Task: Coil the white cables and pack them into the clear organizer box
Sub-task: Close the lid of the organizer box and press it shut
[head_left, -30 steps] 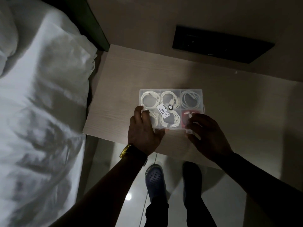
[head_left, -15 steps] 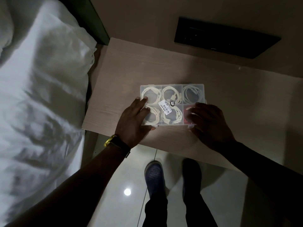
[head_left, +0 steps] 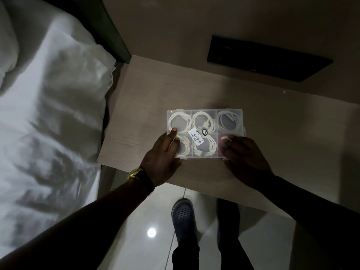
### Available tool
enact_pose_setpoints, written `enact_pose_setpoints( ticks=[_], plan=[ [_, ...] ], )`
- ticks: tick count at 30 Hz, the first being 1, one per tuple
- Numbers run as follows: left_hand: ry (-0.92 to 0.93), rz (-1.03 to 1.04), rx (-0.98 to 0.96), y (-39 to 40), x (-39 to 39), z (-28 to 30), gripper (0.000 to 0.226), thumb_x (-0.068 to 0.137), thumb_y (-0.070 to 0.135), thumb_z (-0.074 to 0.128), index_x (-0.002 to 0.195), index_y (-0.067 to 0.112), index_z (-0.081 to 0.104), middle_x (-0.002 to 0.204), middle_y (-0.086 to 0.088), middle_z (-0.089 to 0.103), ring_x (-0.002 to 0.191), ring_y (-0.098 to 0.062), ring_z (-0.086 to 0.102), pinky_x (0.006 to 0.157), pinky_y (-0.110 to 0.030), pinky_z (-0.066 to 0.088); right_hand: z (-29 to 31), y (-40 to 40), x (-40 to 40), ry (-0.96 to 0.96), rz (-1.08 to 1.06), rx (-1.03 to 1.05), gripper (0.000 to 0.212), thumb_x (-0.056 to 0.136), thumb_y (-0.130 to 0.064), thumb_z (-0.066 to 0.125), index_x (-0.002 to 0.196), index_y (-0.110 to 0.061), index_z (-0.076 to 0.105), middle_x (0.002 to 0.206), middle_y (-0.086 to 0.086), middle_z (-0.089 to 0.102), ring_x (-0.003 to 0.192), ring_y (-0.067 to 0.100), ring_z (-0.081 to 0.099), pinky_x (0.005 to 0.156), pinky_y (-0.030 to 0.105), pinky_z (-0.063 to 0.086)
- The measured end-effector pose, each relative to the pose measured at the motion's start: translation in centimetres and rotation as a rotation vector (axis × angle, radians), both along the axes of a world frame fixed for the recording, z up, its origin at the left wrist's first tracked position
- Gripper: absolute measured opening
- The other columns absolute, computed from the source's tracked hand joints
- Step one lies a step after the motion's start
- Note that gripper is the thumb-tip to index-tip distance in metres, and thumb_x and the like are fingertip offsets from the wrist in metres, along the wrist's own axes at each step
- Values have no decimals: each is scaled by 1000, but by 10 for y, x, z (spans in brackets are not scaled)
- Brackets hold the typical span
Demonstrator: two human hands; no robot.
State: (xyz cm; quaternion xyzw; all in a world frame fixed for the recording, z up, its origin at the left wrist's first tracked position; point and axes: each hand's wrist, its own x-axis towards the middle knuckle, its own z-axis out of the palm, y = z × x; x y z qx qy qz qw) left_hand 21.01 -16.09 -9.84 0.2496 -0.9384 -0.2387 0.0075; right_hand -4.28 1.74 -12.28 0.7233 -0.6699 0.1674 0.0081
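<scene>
Head view: clear organizer box lies lid-down-shut on table, long axis left-right. Left hand flat on its near-left corner, right hand pressing near-right corner; neither grips. White cables coiled inside.

The box sits near my edge of the table, lid shut over every compartment. My left hand covers its near-left corner, my right hand its near-right. Bare tabletop lies open behind and to both sides. The bed crowds the table's left edge.
</scene>
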Motion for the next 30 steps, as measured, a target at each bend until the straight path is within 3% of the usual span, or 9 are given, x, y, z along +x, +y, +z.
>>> enact_pose_setpoints(
  ticks=[4, 8, 12, 16, 20, 30],
  plan=[
    [24, 69, 35, 1, -4, 6, 67, 85, 49, 64, 131, 2, 53, 151, -20, 40, 135, -35, 44, 102, -43, 48, 4, 0, -1, -9, -4, 45, 32, 92, -27, 59, 120, -12, 59, 130, 7, 53, 125, 32, 48, 118, 30, 19],
    [14, 71, -2, 3, -9, 6, 72, 87, 57, 53, 143, 14, 46, 151, -22, 39, 135, -38, 43, 102, -47, 48, 10, -3, -14, -13, 14, 96, 30, 93, -32, 62, 119, -18, 64, 133, 7, 62, 128, 30, 54, 118, 50, 28],
    [29, 51, -79, 0, -8, -5, 70, 86, 56, 59, 144, 18, 46, 150, -21, 41, 129, -38, 50, 98, -47, 50, 1, -1, -12, 9, 8, 39, 31, 93, -26, 61, 119, -9, 65, 127, 16, 67, 124, 37, 56, 115, 60, 31],
    [14, 16, -193, -8, -12, -13, 70, 85, 57, 64, 142, 19, 49, 146, -20, 47, 108, -38, 60, 86, -46, 55, -11, -5, -14, 51, -2, -35, 31, 91, -23, 63, 119, -9, 60, 124, 18, 68, 121, 35, 53, 116, 60, 27],
    [-40, -6, -227, -20, -26, -6, 69, 89, 54, 61, 143, 15, 47, 144, -21, 50, 97, -39, 61, 83, -46, 54, -9, -14, -14, 53, -76, -24, 32, 90, -24, 65, 118, -9, 65, 123, 16, 69, 114, 38, 61, 114, 59, 30],
    [-41, -111, -205, -30, -30, 5, 64, 91, 38, 60, 145, 8, 42, 147, -25, 44, 95, -43, 58, 83, -46, 52, -6, -12, -14, 47, -117, 1, 33, 91, -27, 58, 118, -12, 68, 123, 11, 69, 110, 36, 64, 116, 55, 29]
  ],
)
